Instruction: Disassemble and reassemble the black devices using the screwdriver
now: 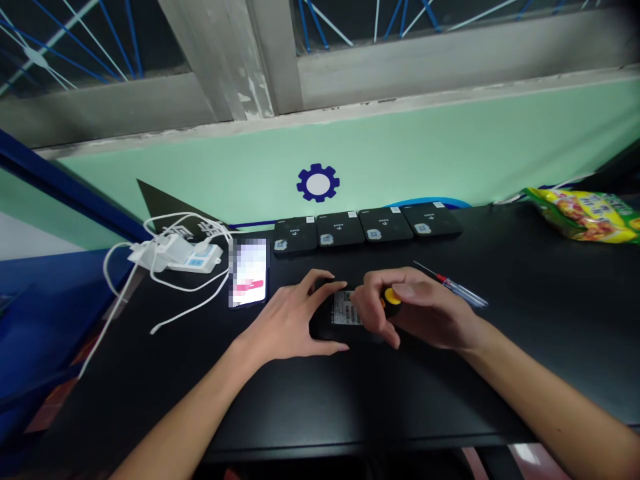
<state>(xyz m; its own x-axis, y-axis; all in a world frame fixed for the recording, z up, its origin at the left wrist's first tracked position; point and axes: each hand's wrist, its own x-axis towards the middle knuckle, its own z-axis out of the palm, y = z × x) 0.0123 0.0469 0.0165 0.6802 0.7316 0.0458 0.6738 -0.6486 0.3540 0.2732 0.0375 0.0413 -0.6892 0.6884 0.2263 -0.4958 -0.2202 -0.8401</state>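
Note:
A flat black box (pixel 346 312) with a white printed label facing up lies on the black table. My left hand (pixel 295 315) grips its left side, with the thumb along the near edge and the fingers over the far edge. In my right hand (pixel 430 313) is a screwdriver (pixel 393 297), held upright above the box's right part; its round yellow-and-black handle end shows between thumb and fingers. The fist hides the shaft and the tip, so I cannot tell where the tip touches.
Several similar black boxes (pixel 340 230) stand in a row along the wall. A second screwdriver (pixel 457 288) lies to the right. Leftward are a lit phone (pixel 253 273) and a white power strip (pixel 197 259) with loose cables. A yellow-green snack bag (pixel 590 215) sits far right.

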